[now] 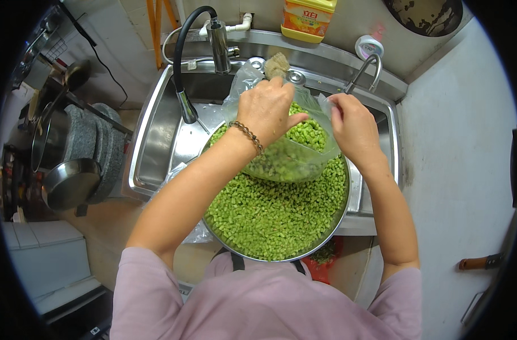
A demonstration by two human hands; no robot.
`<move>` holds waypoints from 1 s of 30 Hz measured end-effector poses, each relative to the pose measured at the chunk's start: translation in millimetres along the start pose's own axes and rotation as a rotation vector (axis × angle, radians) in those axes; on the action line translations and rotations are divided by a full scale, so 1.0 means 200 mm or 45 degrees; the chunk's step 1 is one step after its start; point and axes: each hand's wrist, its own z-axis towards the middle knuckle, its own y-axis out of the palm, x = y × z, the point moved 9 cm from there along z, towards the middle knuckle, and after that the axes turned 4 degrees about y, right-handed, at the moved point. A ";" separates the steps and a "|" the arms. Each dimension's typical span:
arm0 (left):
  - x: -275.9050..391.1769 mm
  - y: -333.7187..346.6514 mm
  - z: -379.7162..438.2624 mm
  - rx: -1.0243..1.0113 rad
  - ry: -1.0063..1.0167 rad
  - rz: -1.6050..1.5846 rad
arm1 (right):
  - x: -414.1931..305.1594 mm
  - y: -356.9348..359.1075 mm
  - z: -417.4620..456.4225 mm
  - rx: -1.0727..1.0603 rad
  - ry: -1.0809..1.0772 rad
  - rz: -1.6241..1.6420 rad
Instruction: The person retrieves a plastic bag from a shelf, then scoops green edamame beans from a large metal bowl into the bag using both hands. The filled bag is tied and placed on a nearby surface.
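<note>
A wide metal bowl full of chopped green beans rests over the front of the sink. Above the beans is a clear plastic bag, partly filled with the same green pieces. My left hand, with a beaded bracelet on its wrist, grips the left side of the bag's mouth, thumb pointing right. The right side of the mouth is pinched between the thumb and fingers of my right hand. Between my hands the mouth gapes, showing beans inside. The bag's underside hangs low over the heap; whether it touches is unclear.
A double steel sink lies beneath, with a black hose faucet at left and a curved spout at right. Scouring fibre and a yellow detergent jug stand behind. Pans crowd the left; another clear bag pokes out below my left arm.
</note>
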 end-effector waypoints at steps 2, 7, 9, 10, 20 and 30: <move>0.00 -0.06 -0.01 0.129 0.030 -0.055 | 0.01 -0.02 -0.01 0.049 0.039 0.114; -0.23 -0.12 -0.09 0.216 -0.298 0.217 | -0.09 0.00 -0.07 -0.049 -0.160 -0.164; -0.39 0.01 -0.15 -0.121 -0.520 0.178 | 0.00 0.00 -0.06 0.084 -0.158 -0.053; -0.43 0.00 -0.15 -0.114 -0.504 0.113 | 0.05 -0.02 -0.05 0.140 -0.122 0.054; -0.37 -0.43 -0.31 0.465 -0.621 -1.229 | -0.14 -0.43 -0.19 0.290 0.144 1.175; -0.36 -0.17 -0.43 0.217 -0.989 -1.621 | 0.09 -0.27 -0.20 0.197 0.436 1.242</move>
